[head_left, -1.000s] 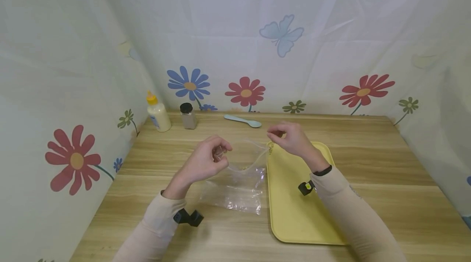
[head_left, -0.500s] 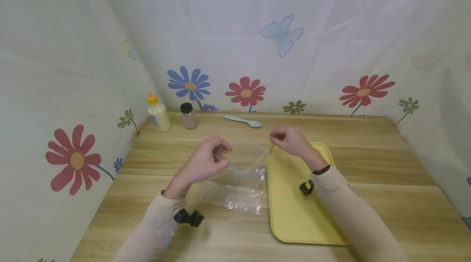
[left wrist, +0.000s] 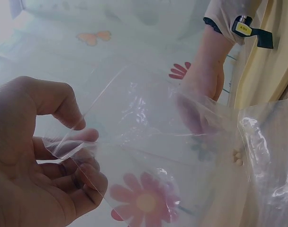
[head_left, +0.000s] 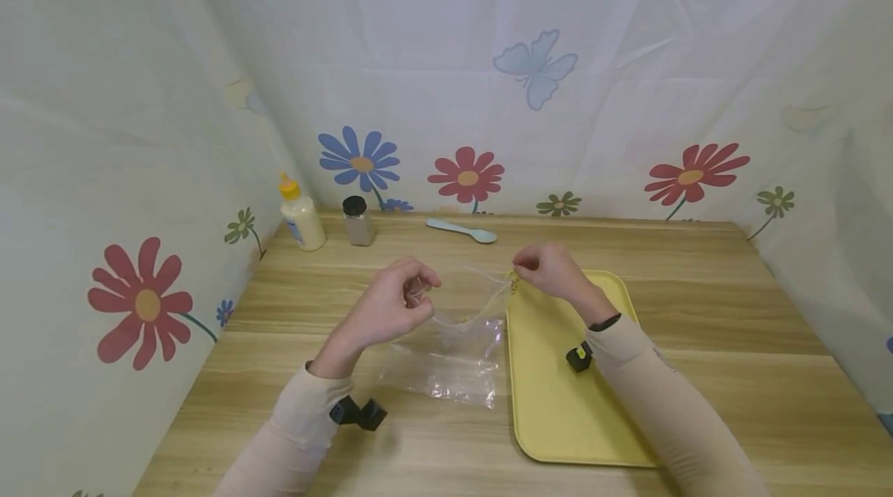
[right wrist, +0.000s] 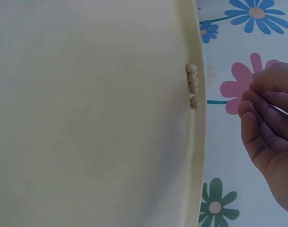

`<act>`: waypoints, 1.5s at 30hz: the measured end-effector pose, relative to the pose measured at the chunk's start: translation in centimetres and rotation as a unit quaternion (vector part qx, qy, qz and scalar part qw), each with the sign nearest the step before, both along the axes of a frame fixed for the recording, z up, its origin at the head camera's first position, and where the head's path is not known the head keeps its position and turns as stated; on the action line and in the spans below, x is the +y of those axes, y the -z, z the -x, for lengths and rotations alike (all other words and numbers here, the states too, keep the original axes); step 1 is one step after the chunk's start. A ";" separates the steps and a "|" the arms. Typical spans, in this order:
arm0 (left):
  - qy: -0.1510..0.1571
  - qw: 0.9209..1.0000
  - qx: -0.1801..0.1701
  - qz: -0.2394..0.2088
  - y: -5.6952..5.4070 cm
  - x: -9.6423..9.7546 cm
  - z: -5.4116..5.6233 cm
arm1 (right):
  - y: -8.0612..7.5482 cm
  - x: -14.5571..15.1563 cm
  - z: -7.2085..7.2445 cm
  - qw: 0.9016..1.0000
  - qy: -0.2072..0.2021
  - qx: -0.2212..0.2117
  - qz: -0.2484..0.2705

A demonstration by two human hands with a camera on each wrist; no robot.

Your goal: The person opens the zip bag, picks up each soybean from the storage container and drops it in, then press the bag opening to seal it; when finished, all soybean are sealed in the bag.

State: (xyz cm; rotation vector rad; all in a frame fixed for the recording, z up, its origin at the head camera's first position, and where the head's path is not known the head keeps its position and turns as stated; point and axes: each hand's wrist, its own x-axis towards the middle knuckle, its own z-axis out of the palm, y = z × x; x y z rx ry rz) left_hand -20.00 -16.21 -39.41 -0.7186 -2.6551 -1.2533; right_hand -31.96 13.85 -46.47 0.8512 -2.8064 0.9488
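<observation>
In the head view, my left hand (head_left: 393, 301) grips one side of a clear plastic bag (head_left: 463, 365) by its mouth. The left wrist view shows the bag's corner among my curled fingers and thumb. Its mouth gapes, and the other side reaches the rim of a yellow tray (head_left: 572, 404). My right hand (head_left: 553, 270) hovers over the tray's far left corner, fingers curled and thumb tip close to them; no held thing shows there. Several small beige bean-like pieces (right wrist: 192, 78) lie along the tray's edge near it. Tiny yellowish specks show at the bag's mouth.
A squeeze bottle (head_left: 303, 222) with a yellow cap and a black-lidded jar (head_left: 358, 224) stand at the back left of the wooden table (head_left: 732, 311). A pale blue spoon (head_left: 460, 230) lies near the back edge. A flowered curtain (head_left: 600, 78) hangs behind.
My right hand has come down slightly, its fingertips closer to the pieces at the tray's corner. The left hand and the bag have stayed about where they were.
</observation>
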 end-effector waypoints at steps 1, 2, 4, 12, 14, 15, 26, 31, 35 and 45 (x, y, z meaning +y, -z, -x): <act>0.000 1.000 -0.001 0.000 0.0 0.0 0.0 | 0.1 0.0 0.1 1.000 0.000 -0.002 -0.003; 0.000 1.000 0.000 0.000 0.0 0.0 0.0 | 0.3 0.1 0.1 1.000 0.002 -0.004 -0.005; 0.001 1.000 0.000 0.001 0.0 0.0 -0.1 | 0.5 0.1 0.2 1.000 0.004 -0.005 -0.011; 0.004 1.000 0.002 0.001 -0.1 0.1 -0.2 | 0.6 0.2 0.4 1.000 0.006 -0.003 -0.031; 0.004 1.000 0.002 0.000 -0.1 0.1 -0.2 | 0.6 0.2 0.4 0.999 0.004 -0.005 -0.035; 0.004 1.000 0.002 -0.001 -0.1 0.1 -0.2 | 0.6 0.2 0.5 0.999 0.002 -0.005 -0.039; 0.005 1.000 0.007 -0.001 -0.1 0.0 -0.1 | 1.3 0.1 1.0 0.997 -0.007 -0.021 -0.073; 0.004 1.000 0.007 0.000 -0.1 -0.1 -0.1 | 1.2 0.0 1.0 0.995 -0.004 -0.036 -0.089; 0.003 1.000 0.007 0.001 -0.1 -0.1 -0.1 | 1.3 0.0 0.9 0.994 -0.001 -0.049 -0.096; 0.005 1.000 0.005 0.002 0.0 -0.1 0.0 | 1.4 -0.1 1.0 0.992 -0.006 -0.043 -0.115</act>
